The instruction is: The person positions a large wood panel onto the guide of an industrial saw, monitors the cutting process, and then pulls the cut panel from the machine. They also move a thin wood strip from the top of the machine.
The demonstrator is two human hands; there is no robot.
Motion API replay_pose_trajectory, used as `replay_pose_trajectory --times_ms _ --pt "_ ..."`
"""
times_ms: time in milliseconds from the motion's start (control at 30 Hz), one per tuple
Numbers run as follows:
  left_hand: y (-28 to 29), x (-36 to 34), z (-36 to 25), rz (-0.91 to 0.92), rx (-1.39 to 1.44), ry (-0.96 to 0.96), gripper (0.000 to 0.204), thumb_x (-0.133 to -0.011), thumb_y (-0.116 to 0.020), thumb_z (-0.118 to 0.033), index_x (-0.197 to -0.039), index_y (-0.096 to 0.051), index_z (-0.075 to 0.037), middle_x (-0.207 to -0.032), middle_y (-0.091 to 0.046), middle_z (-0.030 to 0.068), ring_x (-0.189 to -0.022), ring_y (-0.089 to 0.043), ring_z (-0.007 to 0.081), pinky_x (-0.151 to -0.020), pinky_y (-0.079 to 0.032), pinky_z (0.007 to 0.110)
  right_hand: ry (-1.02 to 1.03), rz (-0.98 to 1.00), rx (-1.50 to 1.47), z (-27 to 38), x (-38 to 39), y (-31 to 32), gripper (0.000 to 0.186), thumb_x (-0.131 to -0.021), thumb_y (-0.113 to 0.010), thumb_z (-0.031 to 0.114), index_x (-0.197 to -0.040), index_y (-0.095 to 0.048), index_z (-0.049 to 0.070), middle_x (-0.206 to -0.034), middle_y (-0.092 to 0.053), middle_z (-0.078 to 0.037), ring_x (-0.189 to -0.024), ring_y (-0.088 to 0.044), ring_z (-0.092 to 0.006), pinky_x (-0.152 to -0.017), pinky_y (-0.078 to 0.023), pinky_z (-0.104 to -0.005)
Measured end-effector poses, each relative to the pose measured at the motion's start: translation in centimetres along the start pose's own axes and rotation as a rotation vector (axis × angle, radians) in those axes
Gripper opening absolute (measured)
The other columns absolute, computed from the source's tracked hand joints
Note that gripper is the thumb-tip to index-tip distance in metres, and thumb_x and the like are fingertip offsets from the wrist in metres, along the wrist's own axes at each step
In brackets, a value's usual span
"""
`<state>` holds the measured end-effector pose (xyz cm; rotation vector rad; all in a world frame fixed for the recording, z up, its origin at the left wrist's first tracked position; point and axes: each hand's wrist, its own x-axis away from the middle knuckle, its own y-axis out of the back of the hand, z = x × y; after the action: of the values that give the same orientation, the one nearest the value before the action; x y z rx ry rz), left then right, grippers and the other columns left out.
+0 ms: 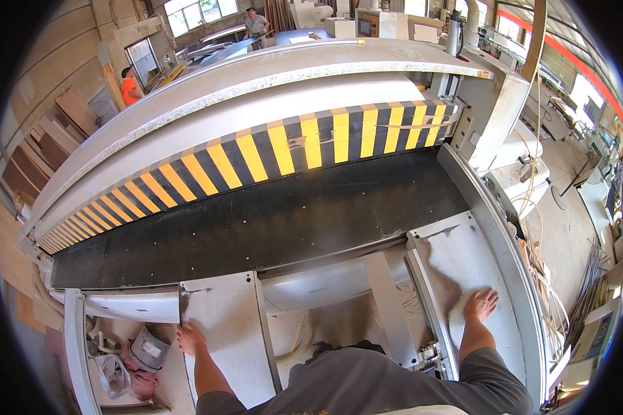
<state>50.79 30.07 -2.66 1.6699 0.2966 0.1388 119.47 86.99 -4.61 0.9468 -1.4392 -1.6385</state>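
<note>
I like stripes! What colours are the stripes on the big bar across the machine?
Yellow and black, slanted stripes along the guard bar, seen best in the head view.

Guard bar (284, 149), far ahead of your hands: slanted yellow and black stripes along its whole length.
Belt (256, 221), just beyond your fingertips: flat black, dusted pale in patches.
Plate under your right hand (480, 305): pale grey plate (464, 263), your shadow darker across it.
Plate under your left hand (190, 339): the same pale grey panel (225, 318).
Your sleeves (367, 384): dark grey.
Rags (138, 377), left of your left hand: pink, beside a white bag.
Upper slab (256, 72), far ahead: off-white with a speckled edge.
Person's shirt (129, 90), far beyond your left hand: orange.
</note>
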Motion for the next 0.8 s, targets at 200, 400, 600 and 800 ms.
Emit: replay_pose_trajectory --times_ms 200,400,600,800 --pt "0.2 0.2 -0.1 0.005 0.017 0.008 0.063 -0.107 -0.041 -0.056 -0.152 -0.050 -0.013 -0.151 -0.057 0.0140 -0.138 -0.054 0.0340 -0.110 -0.042 0.054 0.003 0.008 -0.003 0.2 0.2 0.5 0.069 -0.107 -0.043 0.045 -0.164 -0.032 0.007 -0.172 -0.026 -0.020 -0.161 -0.019 -0.0333 -0.131 -0.016 -0.0451" --pt "0.2 0.1 -0.1 0.019 0.039 0.008 0.063 -0.107 -0.041 -0.056 -0.153 -0.050 -0.013 -0.152 -0.056 0.0144 -0.140 -0.052 0.0343 -0.112 -0.041 0.055 0.006 0.004 -0.007 0.0 0.0 0.2 0.069 -0.107 -0.043 0.045 -0.164 -0.033 0.006 -0.172 -0.026 -0.020 -0.161 -0.019 -0.0334 -0.131 -0.015 -0.0450" --pt "0.0 0.1 0.0 0.008 0.038 0.002 0.063 -0.107 -0.041 -0.056 -0.152 -0.051 -0.013 -0.152 -0.057 0.0148 -0.140 -0.052 0.0358 -0.112 -0.041 0.055 0.005 -0.008 -0.014 -0.2 -0.3 -0.3 0.069 -0.107 -0.044 0.044 -0.163 -0.034 0.007 -0.172 -0.026 -0.020 -0.161 -0.019 -0.0337 -0.131 -0.016 -0.0456" --pt "-0.4 -0.2 0.2 -0.003 0.029 -0.002 0.063 -0.107 -0.040 -0.056 -0.151 -0.051 -0.013 -0.151 -0.058 0.0147 -0.138 -0.053 0.0363 -0.111 -0.042 0.055 0.009 -0.026 -0.017 -0.4 -0.5 -0.7 0.068 -0.107 -0.044 0.044 -0.163 -0.035 0.007 -0.171 -0.028 -0.020 -0.161 -0.021 -0.0340 -0.131 -0.017 -0.0462"
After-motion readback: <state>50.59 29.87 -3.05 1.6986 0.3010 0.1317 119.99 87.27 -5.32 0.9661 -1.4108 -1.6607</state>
